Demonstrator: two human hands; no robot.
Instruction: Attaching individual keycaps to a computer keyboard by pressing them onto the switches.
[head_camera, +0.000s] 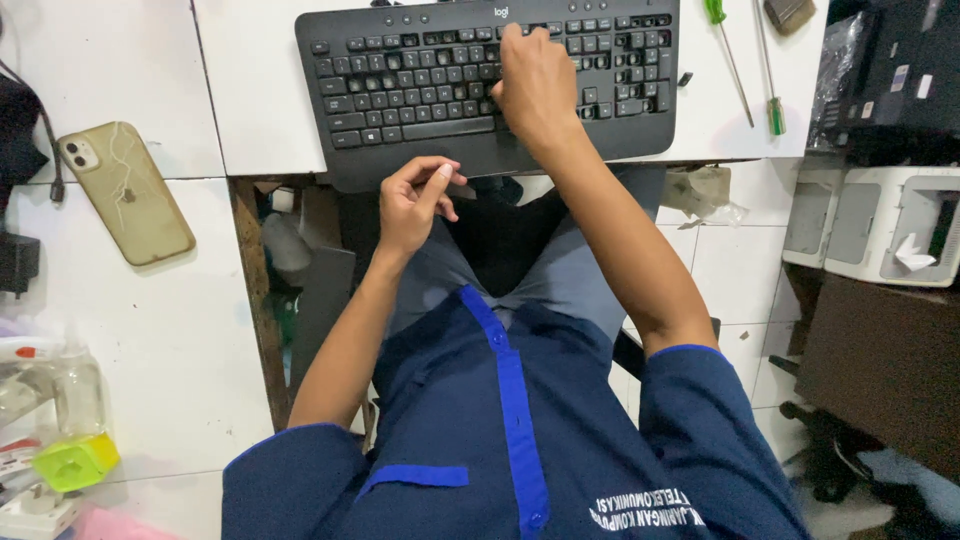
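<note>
The black keyboard (420, 85) lay on the tabletop (250, 90) at upper centre; right hand (535, 85) rested released on its keys; left hand (415, 205) pinched a small keycap-like piece (462, 190); refitting apparently required aligned pressing.

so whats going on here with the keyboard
A person in a blue shirt sits at a white desk with a black keyboard in front of them. Their right hand rests on the keys right of centre. Their left hand is held below the keyboard's front edge, pinching a small thin object too small to identify. A phone in a clear case lies to the left, and two green-handled screwdrivers lie to the right.
</note>
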